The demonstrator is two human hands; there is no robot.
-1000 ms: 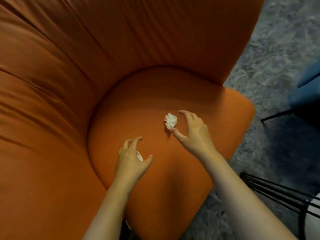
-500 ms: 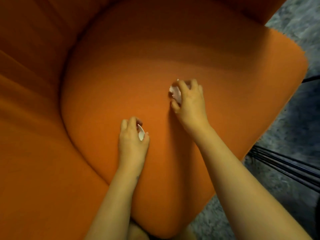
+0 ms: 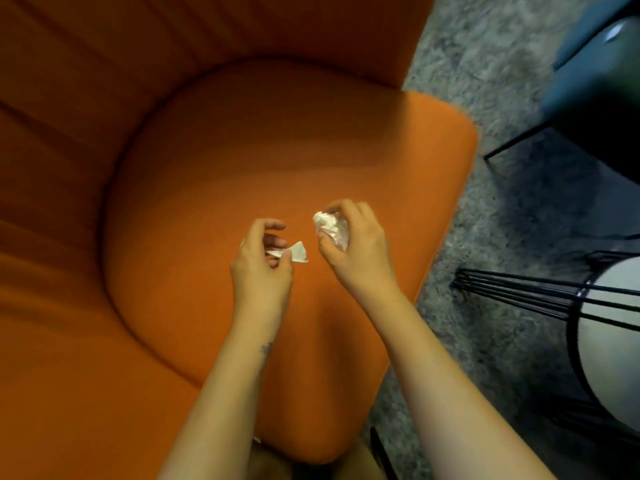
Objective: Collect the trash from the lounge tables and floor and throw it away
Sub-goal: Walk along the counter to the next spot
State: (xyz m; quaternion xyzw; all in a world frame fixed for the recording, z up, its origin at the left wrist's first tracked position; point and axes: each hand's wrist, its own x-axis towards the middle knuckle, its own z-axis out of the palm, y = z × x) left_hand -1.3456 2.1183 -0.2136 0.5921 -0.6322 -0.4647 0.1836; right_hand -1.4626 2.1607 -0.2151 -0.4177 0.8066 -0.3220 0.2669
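Orange fabric covers an armchair seat (image 3: 277,150), seen from above. Over the front half of the seat, the left hand (image 3: 259,268) pinches a small flat white paper scrap (image 3: 298,252) between thumb and fingertips. The scrap juts out to the right of its grip. Just beside it but not touching, the right hand (image 3: 360,247) curls its fingers round a crumpled white tissue (image 3: 329,226). The wad shows at the left of that grip, toward the seat's front right edge. Half a second earlier both hands were down on the cushion over these pieces; now both are raised off it, each carrying its own. Further right lies grey carpet (image 3: 485,64), with a black wire-legged table (image 3: 609,306) with a white top and, beyond it, a blue chair (image 3: 588,81).
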